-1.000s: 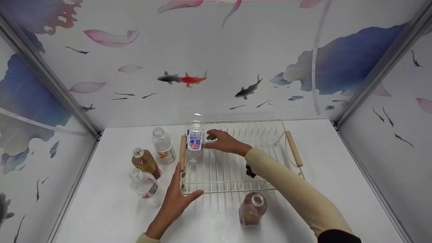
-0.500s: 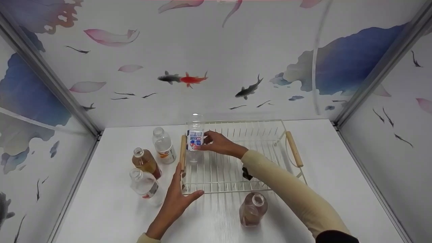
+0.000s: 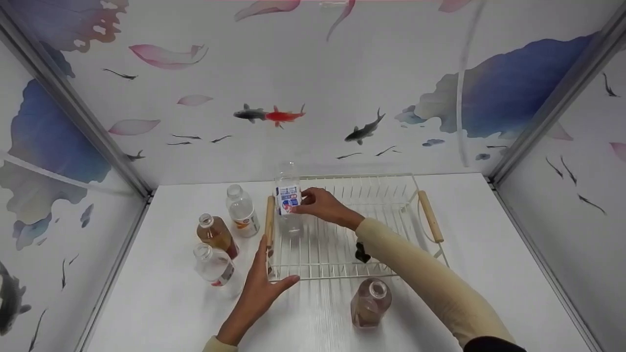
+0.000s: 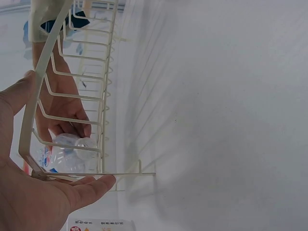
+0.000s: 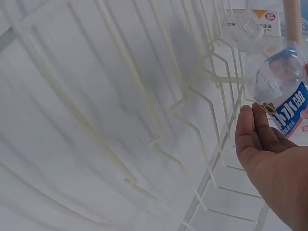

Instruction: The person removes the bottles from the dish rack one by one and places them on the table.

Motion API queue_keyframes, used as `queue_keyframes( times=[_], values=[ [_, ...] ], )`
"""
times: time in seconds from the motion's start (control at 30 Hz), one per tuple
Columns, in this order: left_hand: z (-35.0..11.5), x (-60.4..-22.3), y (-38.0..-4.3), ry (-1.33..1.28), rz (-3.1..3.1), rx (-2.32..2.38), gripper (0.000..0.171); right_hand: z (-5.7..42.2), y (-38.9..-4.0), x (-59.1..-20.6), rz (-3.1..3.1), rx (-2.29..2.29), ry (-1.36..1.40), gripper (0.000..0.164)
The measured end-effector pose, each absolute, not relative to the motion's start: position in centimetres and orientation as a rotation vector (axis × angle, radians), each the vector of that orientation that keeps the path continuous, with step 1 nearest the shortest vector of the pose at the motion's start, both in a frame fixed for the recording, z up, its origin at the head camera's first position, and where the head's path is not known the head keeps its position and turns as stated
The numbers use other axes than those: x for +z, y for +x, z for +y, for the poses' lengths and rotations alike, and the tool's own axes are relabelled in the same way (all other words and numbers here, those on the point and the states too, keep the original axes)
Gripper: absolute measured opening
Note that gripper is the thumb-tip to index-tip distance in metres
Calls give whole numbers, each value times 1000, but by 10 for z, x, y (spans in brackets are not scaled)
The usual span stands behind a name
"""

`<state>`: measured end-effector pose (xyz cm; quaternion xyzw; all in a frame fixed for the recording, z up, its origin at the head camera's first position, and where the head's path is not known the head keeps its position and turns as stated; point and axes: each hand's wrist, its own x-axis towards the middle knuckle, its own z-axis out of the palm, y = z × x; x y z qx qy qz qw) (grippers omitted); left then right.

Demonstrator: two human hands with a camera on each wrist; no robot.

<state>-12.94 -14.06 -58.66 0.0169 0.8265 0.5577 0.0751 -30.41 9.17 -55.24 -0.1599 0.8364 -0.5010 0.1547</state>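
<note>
A clear plastic bottle [image 3: 289,222] with a blue and white label stands in the left end of the white wire dish rack [image 3: 337,277]. My right hand [image 3: 325,208] pinches it at the label, thumb in front and fingers at its right side. In the right wrist view the fingertips [image 5: 246,118] meet the label's edge. My left hand [image 3: 257,288] rests against the rack's front left corner, thumb and fingers spread straight along its two sides. The left wrist view shows that thumb [image 4: 24,89] on the rim and the bottle [image 4: 70,154] behind the wires.
Left of the rack stand a clear bottle with an orange label [image 3: 242,212], a brown-tinted bottle [image 3: 217,235] and another clear bottle [image 3: 214,266]. A brownish bottle [image 3: 370,305] stands in front of the rack. Wooden handles [image 3: 430,216] flank the rack; a patterned wall [image 3: 313,73] rises behind.
My right thumb and fingers have closed in on the bottle from its right side, and the bottle has shifted slightly upward in the view. My left hand has stayed at the rack's corner.
</note>
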Motion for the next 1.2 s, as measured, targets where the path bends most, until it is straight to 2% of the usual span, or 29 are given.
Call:
queue_keyframes(
  times=[0.23,0.7,1.2],
  values=[
    [-142,-588,-130,114,2470,1720,137,115,-300,-541,2395,-1522,-452,65],
    [-140,-590,-129,96,2476,1709,138,164,-282,-516,2434,-1611,-437,64],
    [-141,-592,-129,138,2447,1762,137,188,-260,-501,2494,-1557,-439,63]
  ],
)
